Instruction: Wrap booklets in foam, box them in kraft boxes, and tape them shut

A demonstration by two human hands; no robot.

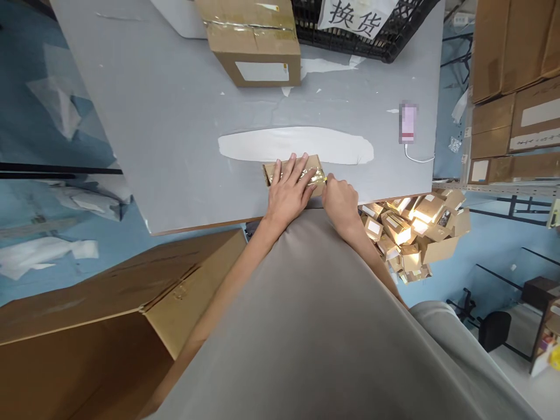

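- Your left hand (pixel 287 189) lay across the top of 1 small cardboard box (pixel 314 161), palm down, its fingers spread moderately wide.
- Your right hand (pixel 340 200) sat at the box's right end, fingers curled tightly inward; whether they gripped anything could not be told.
- The small box, banded with shiny tape (pixel 318 175), lay on the grey table (pixel 175 128) near your edge, directly before you.
- Just beyond it, 1 long white patch (pixel 297 144) stretched across the tabletop.
- Farther back stood 1 larger taped carton (pixel 266 51) bearing a white label (pixel 261 71), beside 1 black crate (pixel 388 49) carrying a paper with 2 large characters (pixel 356 16).
- To your right, 1 blurred pink item (pixel 408 122) lay near a white cable (pixel 417 160).
- Below the table, 1 large open carton (pixel 192 291) stood at your left and a heap of boxes (pixel 411 233) at your right.
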